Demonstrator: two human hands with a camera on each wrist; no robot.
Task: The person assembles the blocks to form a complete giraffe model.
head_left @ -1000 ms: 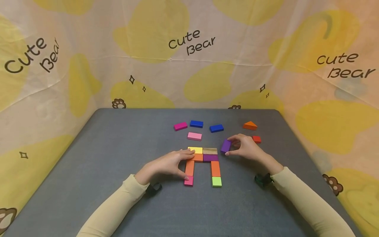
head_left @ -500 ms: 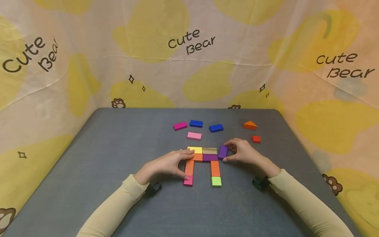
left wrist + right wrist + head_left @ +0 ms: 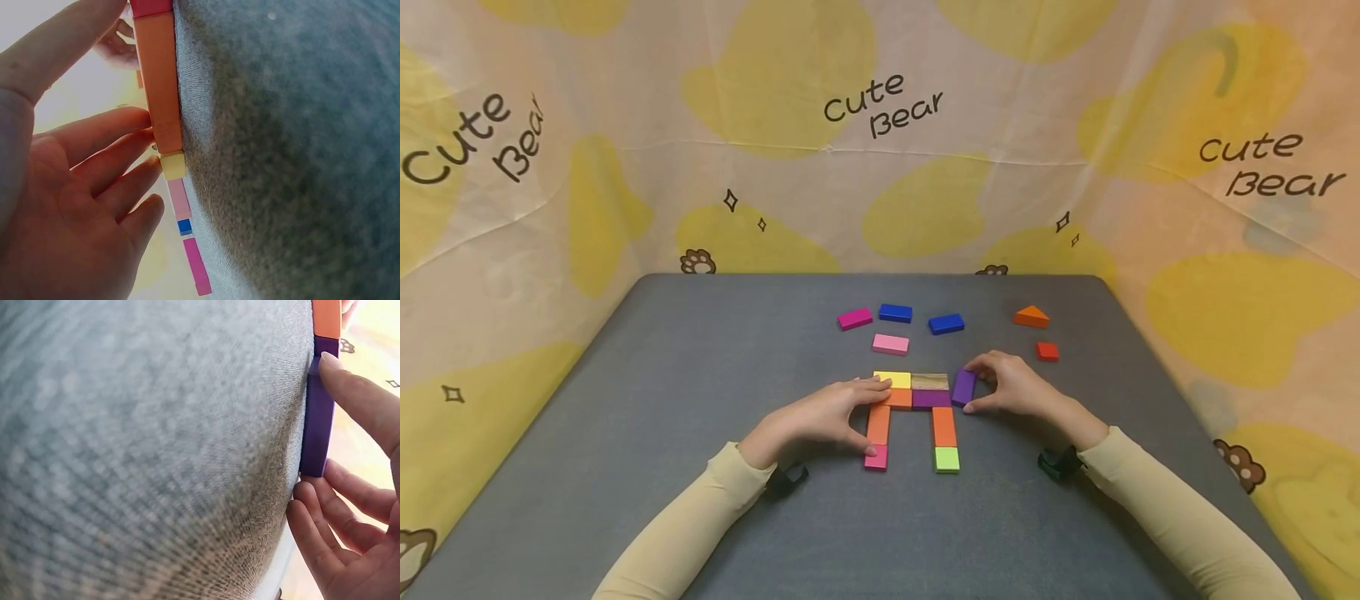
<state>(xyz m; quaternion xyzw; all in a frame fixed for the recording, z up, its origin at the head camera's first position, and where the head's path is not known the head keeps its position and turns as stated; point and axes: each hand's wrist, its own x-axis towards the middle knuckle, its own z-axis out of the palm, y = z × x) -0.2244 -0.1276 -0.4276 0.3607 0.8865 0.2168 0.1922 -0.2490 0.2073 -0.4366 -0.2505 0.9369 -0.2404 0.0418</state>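
A flat arrangement of blocks lies mid-table: a yellow block [image 3: 898, 380] and a wood-grain block [image 3: 930, 382] on top, an orange block [image 3: 901, 401] and a dark purple block [image 3: 931, 400] below. Two legs run down, orange ending in pink [image 3: 876, 460] on the left, orange ending in lime green [image 3: 947, 460] on the right. My left hand [image 3: 827, 417] rests extended fingers on the yellow and orange blocks, thumb touching the pink one. At the arrangement's right side, my right hand [image 3: 1018, 387] pinches a purple block [image 3: 317, 419], slightly tilted, between thumb and fingers.
Behind the arrangement lie a magenta block [image 3: 855, 319], two blue blocks [image 3: 896, 313] and a light pink block [image 3: 891, 344]. An orange triangle [image 3: 1032, 317] and a small red block [image 3: 1047, 352] lie at the back right. A printed cloth [image 3: 775, 125] surrounds the grey table [image 3: 737, 333].
My right hand has drawn the purple block left and slightly nearer, up beside the arrangement; over the last half second it has hardly moved. The left hand has stayed in place.
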